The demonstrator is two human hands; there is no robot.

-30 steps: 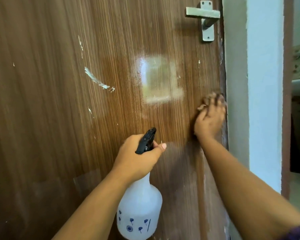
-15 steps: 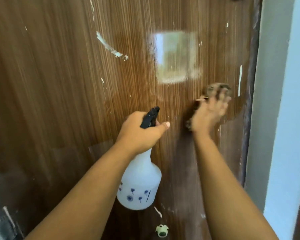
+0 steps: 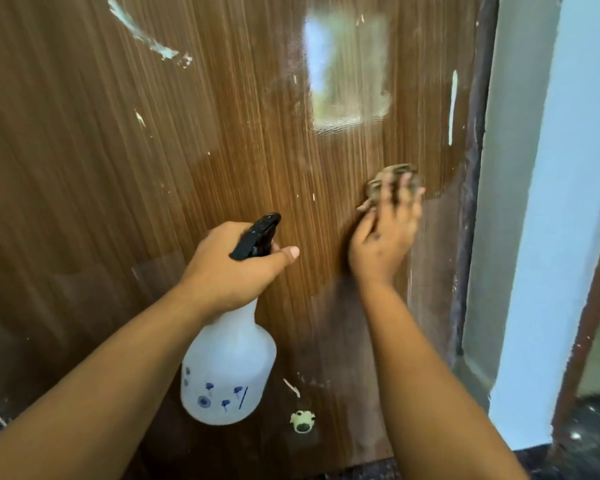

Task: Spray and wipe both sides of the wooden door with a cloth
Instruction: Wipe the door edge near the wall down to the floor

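The brown wooden door [image 3: 153, 168] fills most of the head view, with white paint streaks and a glossy reflection near the top. My left hand [image 3: 232, 268] grips the neck of a white spray bottle [image 3: 227, 372] with a black nozzle [image 3: 257, 235] and blue flower prints, held in front of the door. My right hand [image 3: 385, 237] presses a small brownish cloth [image 3: 394, 176] flat against the door near its right edge; the cloth is mostly hidden under the fingers.
A pale wall and door frame [image 3: 534, 202] stand to the right of the door's edge. A small pale green doorstop-like knob [image 3: 302, 421] sits low on the door. Dark floor [image 3: 586, 427] shows at the bottom right.
My view has dropped lower on the door; the handle has gone out of frame. My right hand with the cloth has slid down and slightly left. The bottle stays gripped.
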